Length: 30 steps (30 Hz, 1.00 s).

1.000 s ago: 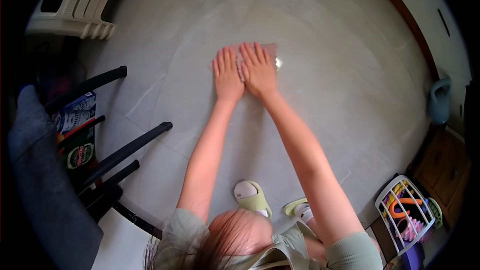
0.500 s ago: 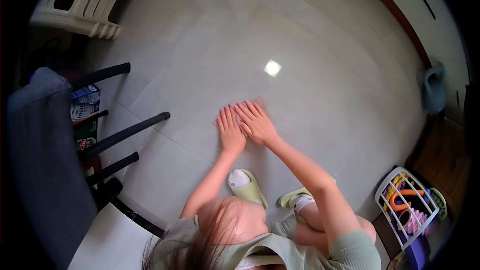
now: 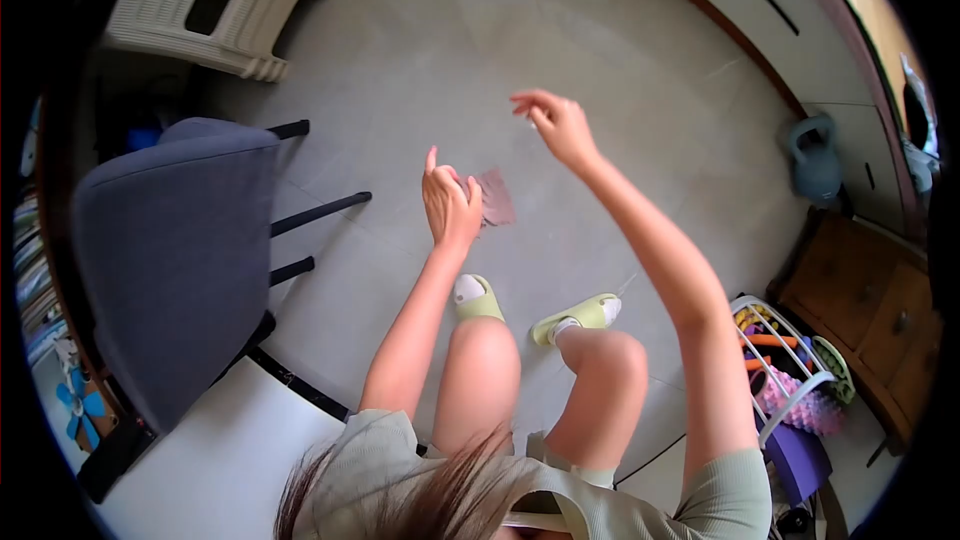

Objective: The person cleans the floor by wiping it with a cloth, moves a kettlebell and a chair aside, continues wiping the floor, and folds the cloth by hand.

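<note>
My left hand (image 3: 452,202) is raised over the grey tiled floor (image 3: 400,70), one finger pointing forward and the others curled. A thin pink cloth (image 3: 498,198) shows beside its thumb and runs behind the hand, which seems to pinch it; the hand hides the cloth's left part. To the right and farther forward, my right hand (image 3: 562,128) is off the floor, its fingers loosely bent and apart, with nothing visible in it.
A grey chair (image 3: 180,250) with dark legs stands at left, below cream plastic stools (image 3: 215,0). At right are a blue-grey kettlebell (image 3: 817,165), a wooden cabinet (image 3: 850,290) and a white rack (image 3: 800,405) holding coloured items. Green slippers (image 3: 590,313) are on my feet.
My hands, earlier flat and side by side on the cloth, have lifted and parted. The left has curled around the cloth's edge; the right has moved forward and right. The view has shifted too.
</note>
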{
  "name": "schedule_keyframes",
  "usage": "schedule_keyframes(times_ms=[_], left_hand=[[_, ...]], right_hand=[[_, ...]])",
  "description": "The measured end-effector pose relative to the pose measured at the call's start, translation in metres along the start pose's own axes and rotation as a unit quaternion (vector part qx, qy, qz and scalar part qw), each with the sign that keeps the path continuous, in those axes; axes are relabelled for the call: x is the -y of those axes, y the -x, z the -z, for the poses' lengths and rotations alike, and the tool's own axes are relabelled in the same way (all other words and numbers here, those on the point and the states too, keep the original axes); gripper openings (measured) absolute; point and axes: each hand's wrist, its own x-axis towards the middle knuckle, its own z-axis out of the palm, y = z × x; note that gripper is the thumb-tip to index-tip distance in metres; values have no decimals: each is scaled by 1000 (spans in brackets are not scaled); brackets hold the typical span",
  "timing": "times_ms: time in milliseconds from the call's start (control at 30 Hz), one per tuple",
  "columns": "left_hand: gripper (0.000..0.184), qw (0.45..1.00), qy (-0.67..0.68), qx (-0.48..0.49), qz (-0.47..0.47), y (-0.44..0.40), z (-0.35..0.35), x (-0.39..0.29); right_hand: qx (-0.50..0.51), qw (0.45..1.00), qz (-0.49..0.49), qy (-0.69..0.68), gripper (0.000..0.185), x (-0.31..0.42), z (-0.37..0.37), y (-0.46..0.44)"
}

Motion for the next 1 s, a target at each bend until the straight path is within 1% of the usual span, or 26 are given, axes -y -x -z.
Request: schedule_keyframes(times_ms=[33, 100, 167, 233, 333, 433, 467, 500, 567, 633, 667, 700, 733, 767, 833, 867, 933, 967, 1000], left_hand=[[25, 1000, 3, 21, -19, -2, 21, -19], [18, 1000, 25, 10, -12, -6, 65, -53], [15, 998, 59, -23, -2, -7, 107, -77], [18, 997, 63, 10, 44, -1, 161, -100], [22, 988, 78, 66, 113, 14, 244, -133], [24, 990, 105, -9, 91, 34, 321, -148], [31, 987, 127, -17, 93, 40, 344, -146], [33, 990, 109, -41, 78, 41, 370, -148], [37, 992, 71, -86, 54, 45, 414, -147], [43, 986, 24, -142, 79, 51, 449, -130], [49, 978, -14, -196, 74, 53, 462, -117], [48, 968, -32, -232, 90, 54, 483, -116], [46, 956, -47, -263, 121, 57, 499, -106], [46, 945, -87, -287, 134, 61, 515, -92], [44, 915, -178, -316, 175, 69, 545, -66], [42, 910, -189, -324, 178, 75, 559, -52], [40, 900, -215, -335, 180, 85, 588, -25], [41, 890, -210, -346, 209, 84, 600, -10], [42, 881, -205, -355, 235, 85, 609, 8]], right_hand=[[0, 997, -35, -69, 31, 8, -6, 14], [34, 987, -68, -140, 34, 45, -19, 47], [57, 989, -58, -125, 34, 87, -31, 75], [72, 973, -124, -184, 34, 139, -36, 100], [72, 961, -155, -216, 33, 214, -45, 125], [185, 954, -147, -187, 32, 289, -52, 131], [216, 954, -123, -169, 31, 318, -53, 132], [274, 947, -116, -123, 31, 350, -50, 128], [368, 922, -90, -82, 33, 404, -45, 119], [395, 904, -102, -128, 38, 424, -55, 113], [408, 894, -111, -151, 40, 430, -59, 111], [415, 886, -126, -163, 43, 441, -61, 113], [420, 879, -142, -173, 46, 455, -62, 114], [426, 873, -153, -180, 50, 466, -65, 109], [388, 881, -193, -191, 61, 481, -83, 107], [370, 882, -216, -196, 67, 485, -93, 109], [296, 899, -256, -198, 76, 488, -123, 111], [255, 907, -270, -201, 81, 490, -140, 105], [216, 906, -301, -204, 93, 491, -159, 102]])
